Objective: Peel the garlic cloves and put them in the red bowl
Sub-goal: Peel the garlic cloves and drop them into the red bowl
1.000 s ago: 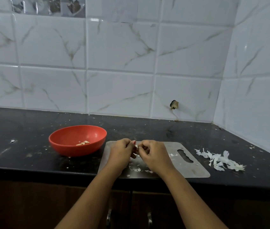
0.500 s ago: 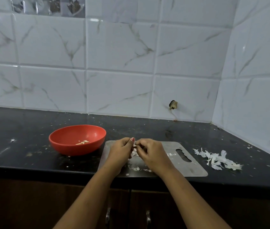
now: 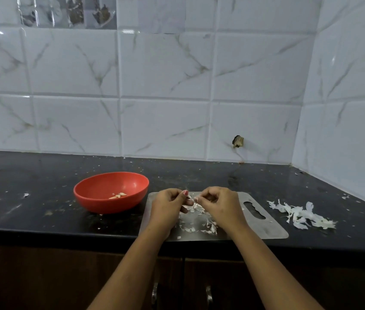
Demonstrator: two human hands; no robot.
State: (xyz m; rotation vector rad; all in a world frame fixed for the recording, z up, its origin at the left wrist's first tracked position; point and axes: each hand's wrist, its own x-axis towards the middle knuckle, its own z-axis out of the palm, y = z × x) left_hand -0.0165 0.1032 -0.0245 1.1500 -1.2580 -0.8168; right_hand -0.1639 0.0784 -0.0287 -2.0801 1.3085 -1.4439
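Looked down on a black speckled stone table (image 3: 43, 220) set against a white marbled tile wall. Found at its near edge a flat grey steel cutting board (image 3: 266, 229), slot handle at the right end. Noted a round red plastic bowl (image 3: 110, 204) just left of the board; touching or narrowly apart, could not tell. Saw a loose heap of white papery garlic skins (image 3: 300, 213) on the table right of the board.

Met both grips above the board's middle. Left grip (image 3: 170, 204): narrow, thumb and curled fingers pinching. Right grip (image 3: 219, 206): narrow too, fingertips nipped onto the same thing. Picked out thin skin scraps (image 3: 208, 227) strewn on the board beneath the hands, and a few peeled pale cloves (image 3: 119, 195) in the bottom of the bowl. Made out the small pale garlic clove (image 3: 190, 196) only in part, held in the air between the two grips, not yet in the bowl.

Compared with the half second before: hardly any change. Same pinch, same spot over the board, same few cloves in the bowl, skin heap untouched. Judged the peeling of this clove still under way, the drop into the bowl still to come.
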